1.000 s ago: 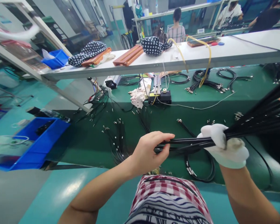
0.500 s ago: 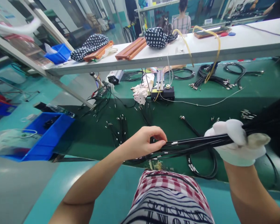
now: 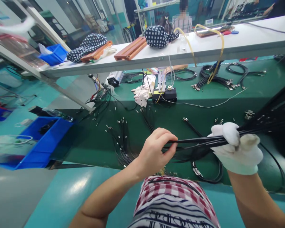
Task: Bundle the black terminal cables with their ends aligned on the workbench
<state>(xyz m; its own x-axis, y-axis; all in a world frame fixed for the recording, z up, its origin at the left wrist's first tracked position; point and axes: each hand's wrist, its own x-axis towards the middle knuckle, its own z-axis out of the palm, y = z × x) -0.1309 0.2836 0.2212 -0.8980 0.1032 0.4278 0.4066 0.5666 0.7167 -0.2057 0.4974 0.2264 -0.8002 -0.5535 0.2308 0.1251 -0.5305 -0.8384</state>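
A bundle of thin black cables stretches across the front of the green bench between my hands. Bare, my left hand pinches some of these cables between thumb and fingers near the middle. My right hand, in a white glove, is wrapped round the bundle, which fans out past it to the right edge. Beneath lies a coiled black cable with white labels. More loose black cables with metal ends spread to the left of my left hand.
A white shelf spans the bench, bearing brown slotted boards and patterned cloth bundles. Under it are a black device, white gloves and coiled cables. A blue bin stands at the left. A person sits beyond.
My left hand has moved a little right along the cables, closing its pinch on them. My right hand has shifted slightly left, and the cables beyond it are more fanned out.
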